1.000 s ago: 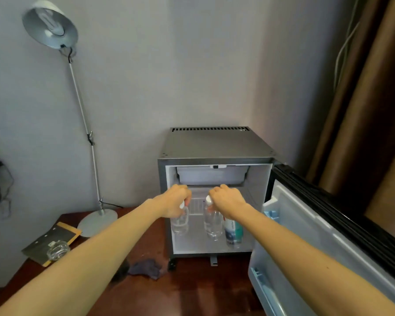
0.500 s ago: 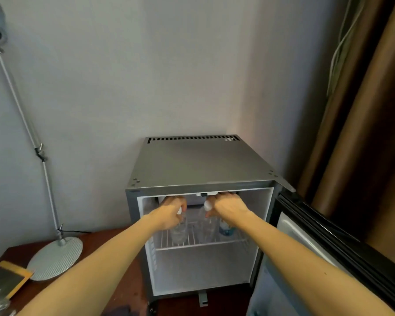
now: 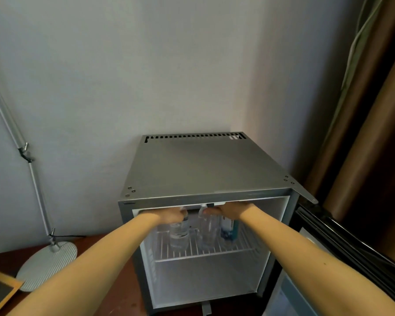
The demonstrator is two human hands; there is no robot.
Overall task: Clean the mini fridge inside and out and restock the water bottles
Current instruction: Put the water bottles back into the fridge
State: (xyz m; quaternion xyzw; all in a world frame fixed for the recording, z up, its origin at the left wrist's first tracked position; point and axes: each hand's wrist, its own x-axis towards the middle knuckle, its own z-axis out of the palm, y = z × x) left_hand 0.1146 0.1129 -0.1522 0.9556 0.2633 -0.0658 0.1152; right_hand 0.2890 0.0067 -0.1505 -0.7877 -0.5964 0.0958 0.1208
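Note:
The grey mini fridge stands open against the wall, its door swung out to the right. On its white wire shelf stand three water bottles. My left hand grips the top of the left clear bottle. My right hand grips the top of the middle clear bottle. A bottle with a blue-green label stands just right of them, partly behind my right wrist. The fridge's top edge hides part of both hands.
A grey floor lamp's round base and slanted pole stand left of the fridge on the dark wooden surface. A yellow-edged flat object lies at the lower left. Brown curtains hang on the right.
Both hands carried the two clear bottles from the fridge floor up onto the wire shelf. The view moved closer and looks down on the fridge top.

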